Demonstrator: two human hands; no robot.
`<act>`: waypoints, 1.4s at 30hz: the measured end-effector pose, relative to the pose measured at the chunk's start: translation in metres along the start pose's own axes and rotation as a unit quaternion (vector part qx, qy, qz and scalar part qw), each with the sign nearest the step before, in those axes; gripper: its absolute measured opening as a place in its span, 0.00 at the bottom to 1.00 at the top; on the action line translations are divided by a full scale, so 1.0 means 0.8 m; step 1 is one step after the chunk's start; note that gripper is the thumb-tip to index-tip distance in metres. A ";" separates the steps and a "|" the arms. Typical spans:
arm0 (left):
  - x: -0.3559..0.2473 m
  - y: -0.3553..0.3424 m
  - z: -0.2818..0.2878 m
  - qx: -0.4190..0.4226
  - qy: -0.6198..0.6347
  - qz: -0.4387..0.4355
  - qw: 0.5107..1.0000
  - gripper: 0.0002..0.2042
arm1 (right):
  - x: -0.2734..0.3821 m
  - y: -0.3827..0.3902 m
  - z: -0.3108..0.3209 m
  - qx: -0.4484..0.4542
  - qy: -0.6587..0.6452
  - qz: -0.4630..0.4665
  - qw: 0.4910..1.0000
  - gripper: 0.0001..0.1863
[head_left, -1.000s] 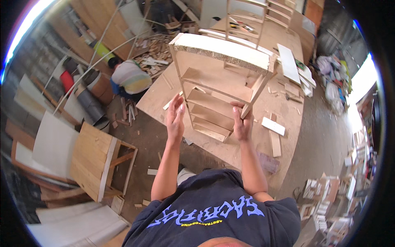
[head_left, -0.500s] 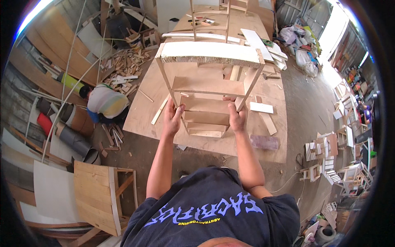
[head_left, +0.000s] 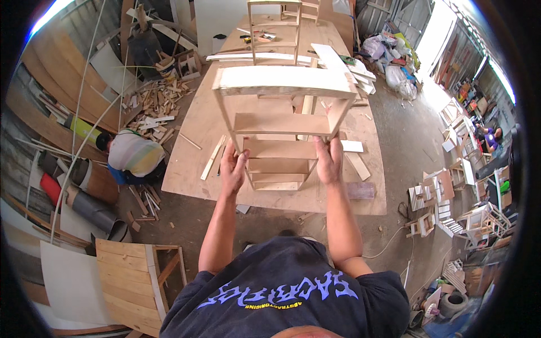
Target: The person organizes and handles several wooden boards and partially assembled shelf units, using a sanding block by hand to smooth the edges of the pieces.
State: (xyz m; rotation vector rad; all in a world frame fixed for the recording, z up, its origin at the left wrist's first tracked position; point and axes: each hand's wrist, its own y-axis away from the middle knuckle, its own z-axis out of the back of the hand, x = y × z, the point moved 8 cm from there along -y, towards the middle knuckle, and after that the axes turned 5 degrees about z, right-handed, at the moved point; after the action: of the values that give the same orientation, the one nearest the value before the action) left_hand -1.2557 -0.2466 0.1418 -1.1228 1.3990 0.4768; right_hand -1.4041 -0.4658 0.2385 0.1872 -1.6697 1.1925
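Note:
A small wooden shelf unit [head_left: 282, 122] with a white top board stands upright before me at the near side of a plywood table. Several level boards span its two side frames. My left hand [head_left: 233, 168] is closed around its left side, thumb facing me. On the opposite side my right hand [head_left: 329, 160] grips the right upright, partly hiding it. Behind the shelf unit lie white boards [head_left: 332, 60] and long strips. To its right are a short white-faced block [head_left: 353, 146] and a dull purplish block [head_left: 360, 190].
The plywood table [head_left: 189, 163] also bears a second tall frame [head_left: 274, 34] at its far end. At left a person [head_left: 135, 155] crouches by a pile of wood scraps [head_left: 155, 104]. Another person [head_left: 491, 138] is far right, near small wooden furniture [head_left: 434, 203]. Stuffed bags [head_left: 389, 56] lie far right.
The shelf unit has tilted slightly in my hands, and its top has shifted a little left and away. The whole view has swung slightly, moving the surroundings leftward.

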 end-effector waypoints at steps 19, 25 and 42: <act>-0.023 -0.036 0.185 -0.189 -0.222 -0.060 0.955 0.21 | 0.046 0.011 -0.130 0.072 0.078 0.098 0.990 0.37; -0.020 -0.024 0.155 -0.205 -0.124 -0.024 0.971 0.22 | 0.012 -0.002 -0.126 0.136 0.004 0.031 0.990 0.40; 0.093 0.097 0.033 -0.232 -0.254 0.048 0.938 0.32 | -0.111 0.082 -0.111 0.323 0.067 0.065 0.942 0.45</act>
State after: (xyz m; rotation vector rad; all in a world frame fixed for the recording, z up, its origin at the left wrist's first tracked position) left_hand -1.2923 -0.2152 0.0420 -1.1887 0.9042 1.1271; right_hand -1.3469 -0.4005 0.1262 0.3956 -1.1363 1.7875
